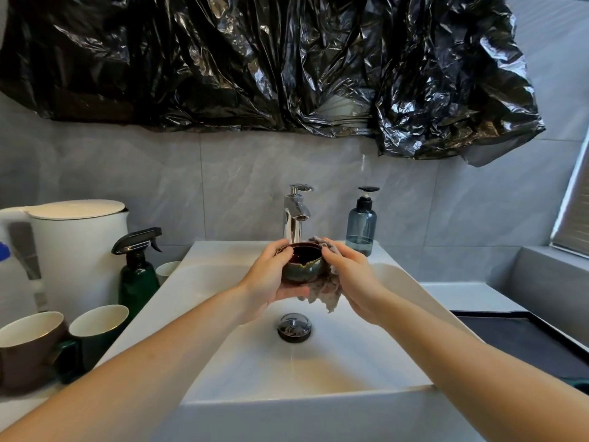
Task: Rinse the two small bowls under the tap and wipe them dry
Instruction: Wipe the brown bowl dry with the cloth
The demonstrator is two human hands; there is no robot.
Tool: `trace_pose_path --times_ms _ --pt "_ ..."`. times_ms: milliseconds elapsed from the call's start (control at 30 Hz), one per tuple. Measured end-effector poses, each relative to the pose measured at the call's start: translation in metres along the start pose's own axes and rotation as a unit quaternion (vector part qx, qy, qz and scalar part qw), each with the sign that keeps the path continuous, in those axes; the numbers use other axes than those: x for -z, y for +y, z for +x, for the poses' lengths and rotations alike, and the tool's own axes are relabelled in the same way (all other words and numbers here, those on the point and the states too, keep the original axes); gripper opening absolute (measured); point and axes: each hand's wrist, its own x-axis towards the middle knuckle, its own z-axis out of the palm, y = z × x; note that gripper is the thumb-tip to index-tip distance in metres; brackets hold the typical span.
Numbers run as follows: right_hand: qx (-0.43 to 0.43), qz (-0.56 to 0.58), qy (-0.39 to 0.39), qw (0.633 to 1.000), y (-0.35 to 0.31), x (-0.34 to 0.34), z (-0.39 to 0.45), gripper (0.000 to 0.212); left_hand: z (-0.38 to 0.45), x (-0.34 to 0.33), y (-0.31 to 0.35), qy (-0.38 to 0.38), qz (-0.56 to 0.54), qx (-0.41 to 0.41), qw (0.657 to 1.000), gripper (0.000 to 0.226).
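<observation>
Over the basin: a small dark bowl (302, 264) is held in the air above the white sink (223, 346), just in front of the chrome tap (295, 215) and above the drain plug (294, 327).
Bowl orientation: upright, mouth facing up, tipped a little toward the camera; a small pouring lip on its rim points toward the person. It is round, so no long axis shows.
Left hand (269, 282): closed around the bowl, fingers cupped beneath its base, thumb on the far-left rim.
Right hand (350, 279): gripping a grey cloth (328, 290) pressed against the bowl's right side; the cloth hangs below the hand in a ragged fold.
Water: a thin thread appears to run down into the sink below the drain plug; I cannot tell whether the tap is running.
Second bowl: cannot tell where it is.
Surface, left of sink: white kettle (79, 247), green spray bottle (138, 275), a brown mug (28, 349) and a green mug (95, 333) just beside it.
Behind the sink, right of tap: blue soap dispenser (361, 224).
Wall above: crumpled black plastic sheet (255, 59).
</observation>
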Motion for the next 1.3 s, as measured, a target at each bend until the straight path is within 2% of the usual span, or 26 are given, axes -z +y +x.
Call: trace_pose_path --times_ms 200,300,367,500,600,700,800,867,933,1167,1300 --pt "-0.084 0.036 0.017 0.996 -0.005 0.005 0.000 0.032 -0.002 0.010 -0.007 -0.096 0.146 -0.084 0.981 0.058" --pt "-0.109 0.030 0.016 0.993 -0.006 0.006 0.000 0.035 -0.001 0.011 -0.012 -0.071 0.316 -0.156 0.933 0.039" --pt "-0.114 0.038 0.025 0.992 -0.008 0.006 0.000 0.035 0.000 0.010 -0.014 -0.052 0.362 -0.167 0.915 0.027" --pt "-0.073 0.066 0.046 0.994 -0.009 -0.003 -0.004 0.025 0.003 0.006 -0.016 -0.027 0.271 -0.128 0.954 0.014" --pt "-0.011 0.039 0.026 0.999 -0.009 -0.014 -0.012 0.027 0.004 0.002 -0.015 -0.009 0.194 -0.082 0.978 0.018" --pt "0.117 -0.109 0.000 0.987 -0.002 -0.022 -0.018 0.039 0.005 0.002 -0.009 0.011 0.146 -0.064 0.987 0.025" --pt "0.212 -0.276 -0.057 0.936 0.006 -0.029 -0.019 0.050 0.007 0.007 -0.004 0.015 0.111 -0.058 0.992 0.038" --pt "0.227 -0.320 -0.079 0.916 0.006 -0.029 -0.018 0.052 0.005 0.008 -0.003 0.006 0.096 -0.047 0.994 0.038" --pt "0.227 -0.334 -0.075 0.912 0.004 -0.025 -0.015 0.050 0.003 0.007 -0.001 -0.007 0.089 -0.032 0.995 0.038" --pt "0.147 -0.264 -0.022 0.953 0.003 -0.010 -0.007 0.050 -0.001 0.000 0.002 0.015 0.015 0.000 1.000 0.047" --pt "0.201 -0.342 -0.054 0.916 0.001 -0.015 -0.012 0.052 0.003 0.003 0.003 0.061 -0.047 0.012 0.997 0.051"
